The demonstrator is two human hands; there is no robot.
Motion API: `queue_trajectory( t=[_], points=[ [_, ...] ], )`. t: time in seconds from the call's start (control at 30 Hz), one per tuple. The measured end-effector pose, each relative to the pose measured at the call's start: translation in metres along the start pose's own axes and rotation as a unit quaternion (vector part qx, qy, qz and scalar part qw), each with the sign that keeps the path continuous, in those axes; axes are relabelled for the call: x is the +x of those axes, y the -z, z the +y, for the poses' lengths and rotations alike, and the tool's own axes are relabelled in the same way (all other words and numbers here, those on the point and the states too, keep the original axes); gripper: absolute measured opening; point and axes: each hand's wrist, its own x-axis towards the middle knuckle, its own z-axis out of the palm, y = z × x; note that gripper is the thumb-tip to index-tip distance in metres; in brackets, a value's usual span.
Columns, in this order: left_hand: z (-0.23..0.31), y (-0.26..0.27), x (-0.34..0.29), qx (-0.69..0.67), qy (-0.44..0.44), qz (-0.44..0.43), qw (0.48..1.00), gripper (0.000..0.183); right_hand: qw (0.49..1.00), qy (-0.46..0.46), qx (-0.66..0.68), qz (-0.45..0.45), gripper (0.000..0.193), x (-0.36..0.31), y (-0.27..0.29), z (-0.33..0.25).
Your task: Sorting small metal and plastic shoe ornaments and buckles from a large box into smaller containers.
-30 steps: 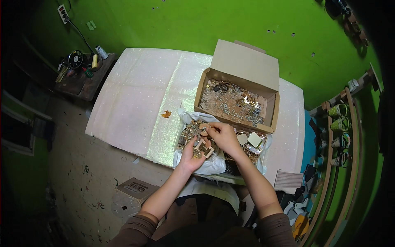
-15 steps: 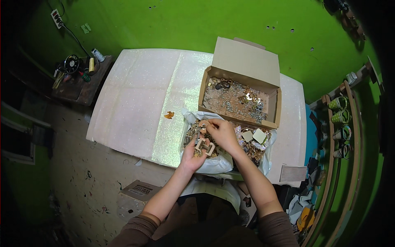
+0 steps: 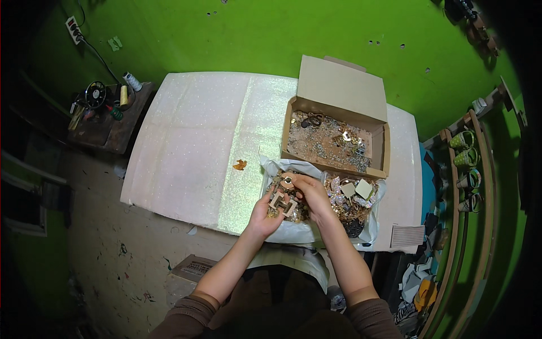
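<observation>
Beige, squarish buckles (image 3: 277, 201) rest in my left hand (image 3: 265, 217), its fingers curled round their edge over a tray of small metal fittings. My right hand (image 3: 312, 196) pinches a round, peach-coloured ring (image 3: 288, 180) with a dark centre, just above the buckles. Whether ring and buckles touch is hidden by my fingers. White plastic (image 3: 299, 233) lines the tray below both hands. To the right of my right wrist lie shiny ornaments and a pale square piece (image 3: 363, 188).
An open cardboard box (image 3: 292, 148) of small metal bits and scissors (image 3: 312, 120) stands behind the tray. An orange-brown scrap (image 3: 240, 165) lies on the glittery white table covering (image 3: 186, 141). A striped piece (image 3: 407, 237) sits at the right edge; sandals (image 3: 464, 139) hang on a rack.
My right hand has come lower, its wrist drawn back from over the ornaments. The round ring now shows more fully between its fingers. The view has shifted slightly.
</observation>
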Motion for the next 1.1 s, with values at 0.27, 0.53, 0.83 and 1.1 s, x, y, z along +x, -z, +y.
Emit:
queue_trajectory(
  t=[0.27,0.53,0.83,1.1],
  points=[
    [0.019,0.011,0.006,-0.018,0.037,-0.061,0.997,0.021,0.999,0.010,0.019,0.050,0.020,-0.006,-0.017,0.011],
    [0.004,0.017,-0.002,0.521,-0.281,-0.120,0.797,0.029,0.993,0.091,-0.025,0.067,0.021,-0.011,-0.014,0.017],
    [0.000,0.012,0.009,0.284,-0.067,-0.084,0.953,0.023,0.872,0.321,-0.349,0.119,0.021,-0.021,-0.009,0.010],
    [-0.002,0.001,0.014,0.054,0.090,-0.016,0.994,0.023,0.805,0.390,-0.434,0.108,0.017,-0.024,0.004,0.002]
  ],
)
